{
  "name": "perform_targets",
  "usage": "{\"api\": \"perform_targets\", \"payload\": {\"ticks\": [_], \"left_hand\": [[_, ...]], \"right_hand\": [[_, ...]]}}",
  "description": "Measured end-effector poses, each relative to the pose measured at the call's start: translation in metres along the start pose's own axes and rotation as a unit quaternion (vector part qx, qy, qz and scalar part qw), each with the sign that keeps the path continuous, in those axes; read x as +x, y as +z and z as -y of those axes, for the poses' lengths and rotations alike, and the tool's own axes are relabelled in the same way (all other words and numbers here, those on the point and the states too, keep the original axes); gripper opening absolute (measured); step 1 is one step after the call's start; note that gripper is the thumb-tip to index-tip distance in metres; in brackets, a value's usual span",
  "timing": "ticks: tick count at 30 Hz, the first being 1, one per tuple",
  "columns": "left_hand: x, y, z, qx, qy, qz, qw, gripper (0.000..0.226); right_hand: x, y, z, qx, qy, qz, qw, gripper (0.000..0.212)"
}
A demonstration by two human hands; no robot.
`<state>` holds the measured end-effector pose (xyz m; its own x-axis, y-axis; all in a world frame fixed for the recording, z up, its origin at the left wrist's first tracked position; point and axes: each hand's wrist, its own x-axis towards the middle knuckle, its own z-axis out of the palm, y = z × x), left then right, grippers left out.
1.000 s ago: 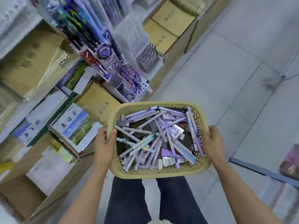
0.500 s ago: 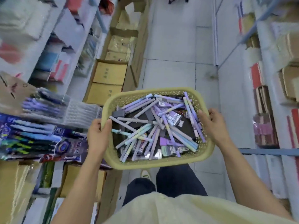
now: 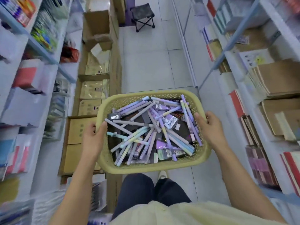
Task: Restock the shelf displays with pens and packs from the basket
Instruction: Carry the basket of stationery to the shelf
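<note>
Nearest to me, my dark trousers (image 3: pixel 138 190) and one shoe (image 3: pixel 162 173) show under the basket (image 3: pixel 152 168), which I hold at waist height in front of me. My left hand (image 3: pixel 93 137) grips its left rim and my right hand (image 3: pixel 211 127) grips the right rim, fingers and thumbs curled round the edge on both sides. That grip is the same as a second ago.

Inside, the pens (image 3: pixel 151 127) lie criss-crossed in a loose heap over the dark packs (image 3: pixel 171 121) with barcode labels. The heap looks the same as it did a second ago, so I judge nothing has gone onto a shelf yet.

What has changed is where I face. A second ago the basket hung just in front of a rack of pens on my left; now that rack is out of sight and I look straight down the aisle. Cardboard boxes (image 3: pixel 78 130) line the floor (image 3: pixel 154 62) on my left below the left shelves (image 3: pixel 40 46). On my right, the right shelves (image 3: pixel 235 65) carry stacked brown notebooks (image 3: pixel 279 78). Far ahead stands a small folding stool (image 3: pixel 142 15).

So I take this as carrying, not stocking. With both hands busy, I will have to rest the basket or free one hand before any pen goes out.
</note>
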<state>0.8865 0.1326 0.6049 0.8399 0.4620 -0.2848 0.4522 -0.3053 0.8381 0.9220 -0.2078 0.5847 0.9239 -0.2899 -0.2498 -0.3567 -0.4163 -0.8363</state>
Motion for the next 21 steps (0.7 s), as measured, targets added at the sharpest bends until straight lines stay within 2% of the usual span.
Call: {"api": "perform_targets", "payload": {"ticks": [7,12,16,18,21], "left_hand": [[0.157,0.045,-0.07,-0.013,0.027,0.036,0.999,0.018],[0.267,0.071,-0.133,-0.012,0.05,0.068,0.996,0.02],[0.349,0.095,-0.182,-0.007,0.058,0.073,0.996,0.021],[0.391,0.111,-0.205,-0.001,0.057,0.077,0.995,0.026],[0.454,0.139,-0.237,-0.003,0.049,0.074,0.996,0.023]], "right_hand": [[0.133,0.025,0.064,0.005,0.008,-0.039,0.999,0.019],[0.224,0.043,0.115,0.007,0.023,-0.071,0.997,0.027],[0.305,0.055,0.153,0.023,0.021,-0.084,0.996,0.024],[0.35,0.061,0.17,0.024,0.02,-0.086,0.996,0.029],[0.426,0.071,0.194,0.02,0.011,-0.076,0.997,0.037]]}}
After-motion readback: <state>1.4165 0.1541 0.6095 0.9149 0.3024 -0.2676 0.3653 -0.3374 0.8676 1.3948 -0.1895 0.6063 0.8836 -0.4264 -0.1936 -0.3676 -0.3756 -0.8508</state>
